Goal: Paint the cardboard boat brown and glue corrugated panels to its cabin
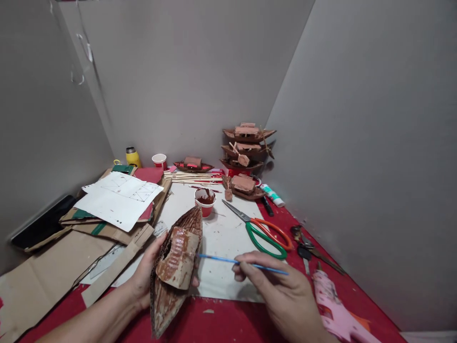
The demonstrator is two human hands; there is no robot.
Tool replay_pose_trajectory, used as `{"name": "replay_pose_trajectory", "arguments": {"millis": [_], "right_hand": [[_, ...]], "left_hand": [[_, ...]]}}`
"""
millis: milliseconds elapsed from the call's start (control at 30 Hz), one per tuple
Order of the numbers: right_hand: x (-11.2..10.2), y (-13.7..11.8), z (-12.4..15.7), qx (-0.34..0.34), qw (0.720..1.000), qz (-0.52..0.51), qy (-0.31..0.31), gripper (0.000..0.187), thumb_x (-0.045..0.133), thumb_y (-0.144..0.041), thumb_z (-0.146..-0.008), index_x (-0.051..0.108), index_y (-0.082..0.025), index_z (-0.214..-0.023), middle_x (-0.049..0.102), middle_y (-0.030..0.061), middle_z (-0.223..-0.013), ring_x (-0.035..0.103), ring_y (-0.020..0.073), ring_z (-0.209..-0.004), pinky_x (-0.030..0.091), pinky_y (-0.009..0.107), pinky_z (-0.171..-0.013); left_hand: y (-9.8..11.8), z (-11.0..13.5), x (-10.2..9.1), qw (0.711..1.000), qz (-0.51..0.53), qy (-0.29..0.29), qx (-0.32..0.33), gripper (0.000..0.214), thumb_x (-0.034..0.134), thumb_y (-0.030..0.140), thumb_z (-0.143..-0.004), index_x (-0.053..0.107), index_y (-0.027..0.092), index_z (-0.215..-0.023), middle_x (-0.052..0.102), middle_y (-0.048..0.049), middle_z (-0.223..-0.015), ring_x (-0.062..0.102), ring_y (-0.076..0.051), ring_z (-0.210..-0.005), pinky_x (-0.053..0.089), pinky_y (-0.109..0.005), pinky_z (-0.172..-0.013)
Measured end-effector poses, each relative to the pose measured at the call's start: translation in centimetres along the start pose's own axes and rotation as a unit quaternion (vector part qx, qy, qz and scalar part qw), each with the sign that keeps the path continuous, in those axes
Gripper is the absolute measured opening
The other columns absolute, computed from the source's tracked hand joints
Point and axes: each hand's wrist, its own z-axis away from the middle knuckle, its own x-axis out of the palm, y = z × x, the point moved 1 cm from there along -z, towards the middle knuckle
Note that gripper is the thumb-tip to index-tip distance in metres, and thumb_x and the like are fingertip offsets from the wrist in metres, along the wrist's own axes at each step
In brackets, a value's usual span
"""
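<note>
My left hand (148, 267) grips a cardboard model boat (164, 305) from its left side and underneath, holding it tilted with one pointed end up. The boat's curved canopy (180, 257) carries wet brown paint over part of its surface, with pale cardboard still showing. Between the thumb and fingers of my right hand (274, 286) is a thin blue paintbrush (228, 259), its tip at the right edge of the canopy; I cannot tell if it touches. Just beyond the boat stands a paper cup of brown paint (205, 202).
Scissors (264, 228) with orange and green handles lie right of the white paper (228, 281). A pink glue gun (335, 305) rests at the right. Finished-looking boats (246, 152) are stacked at the back. Cardboard sheets (50, 281) and a drawing (119, 195) cover the left.
</note>
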Motion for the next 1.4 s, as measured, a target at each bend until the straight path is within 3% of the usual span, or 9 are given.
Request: {"name": "replay_pose_trajectory", "arguments": {"millis": [100, 267, 367, 567, 800, 1133, 1233, 1400], "right_hand": [[-0.1, 0.3, -0.1, 0.032, 0.998, -0.017, 0.060, 0.006, 0.071, -0.026, -0.082, 0.076, -0.026, -0.085, 0.074, 0.0019, -0.069, 0.069, 0.0146, -0.059, 0.058, 0.021, -0.057], [0.2, 0.3, 0.0, 0.059, 0.994, -0.085, 0.028, 0.007, 0.074, -0.030, -0.080, 0.076, -0.023, -0.082, 0.073, 0.0031, -0.066, 0.068, 0.0157, -0.056, 0.058, 0.024, -0.055], [-0.1, 0.7, -0.4, 0.107, 0.987, -0.108, 0.049, 0.013, 0.074, -0.032, -0.080, 0.074, -0.020, -0.083, 0.072, 0.0035, -0.068, 0.066, 0.0143, -0.057, 0.056, 0.024, -0.057], [0.4, 1.4, -1.0, 0.181, 0.954, -0.233, 0.053, 0.021, 0.079, -0.036, -0.074, 0.071, -0.017, -0.077, 0.067, 0.0003, -0.061, 0.059, 0.0099, -0.051, 0.049, 0.020, -0.051], [2.0, 1.4, -0.9, 0.263, 0.919, -0.287, 0.058, 0.032, 0.084, -0.040, -0.067, 0.065, -0.015, -0.062, 0.064, -0.0015, -0.054, 0.054, 0.0050, -0.042, 0.039, 0.013, -0.042], [1.6, 1.8, -1.1, 0.271, 0.904, -0.308, 0.117, 0.033, 0.087, -0.040, -0.060, 0.066, -0.015, -0.063, 0.060, -0.0031, -0.052, 0.051, 0.0052, -0.043, 0.041, 0.014, -0.040], [1.8, 1.9, -0.9, 0.278, 0.902, -0.313, 0.102, 0.032, 0.088, -0.039, -0.060, 0.068, -0.015, -0.064, 0.060, -0.0027, -0.051, 0.050, 0.0055, -0.043, 0.041, 0.014, -0.040], [1.8, 1.6, -1.2, 0.256, 0.919, -0.284, 0.100, 0.034, 0.087, -0.040, -0.060, 0.066, -0.014, -0.059, 0.061, -0.0020, -0.052, 0.051, 0.0049, -0.041, 0.041, 0.014, -0.040]], "left_hand": [[0.0, 0.1, -0.1, 0.999, 0.003, -0.043, -0.026, 0.060, 0.046, 0.061, -0.085, 0.070, 0.007, -0.095, 0.075, -0.0146, -0.080, 0.072, -0.029, -0.067, 0.051, -0.033, -0.057], [0.3, 0.6, 0.5, 0.995, 0.009, -0.087, -0.048, 0.060, 0.046, 0.060, -0.085, 0.071, 0.006, -0.092, 0.074, -0.0135, -0.081, 0.071, -0.028, -0.066, 0.052, -0.033, -0.057], [0.3, 0.7, 0.5, 0.992, 0.004, -0.108, -0.058, 0.063, 0.046, 0.062, -0.084, 0.071, 0.006, -0.094, 0.074, -0.0151, -0.084, 0.072, -0.030, -0.067, 0.053, -0.034, -0.055], [0.2, 0.7, 0.1, 0.989, 0.000, -0.134, -0.062, 0.063, 0.045, 0.063, -0.084, 0.070, 0.007, -0.098, 0.074, -0.0163, -0.087, 0.072, -0.032, -0.070, 0.053, -0.036, -0.059], [-0.3, 1.0, 0.5, 0.987, -0.016, -0.138, -0.084, 0.067, 0.042, 0.063, -0.084, 0.071, 0.004, -0.096, 0.074, -0.0163, -0.086, 0.072, -0.031, -0.069, 0.053, -0.035, -0.059], [-0.3, 0.8, 0.2, 0.986, 0.002, -0.150, -0.071, 0.065, 0.042, 0.062, -0.085, 0.071, 0.005, -0.100, 0.074, -0.0181, -0.089, 0.072, -0.033, -0.071, 0.051, -0.036, -0.062], [-0.3, 0.9, 0.4, 0.987, 0.000, -0.143, -0.068, 0.064, 0.043, 0.060, -0.085, 0.071, 0.004, -0.096, 0.074, -0.0178, -0.087, 0.072, -0.033, -0.069, 0.052, -0.035, -0.061], [-0.3, 0.8, 0.6, 0.989, -0.004, -0.130, -0.071, 0.064, 0.044, 0.060, -0.085, 0.071, 0.003, -0.095, 0.074, -0.0181, -0.085, 0.072, -0.032, -0.068, 0.053, -0.035, -0.060]]}}
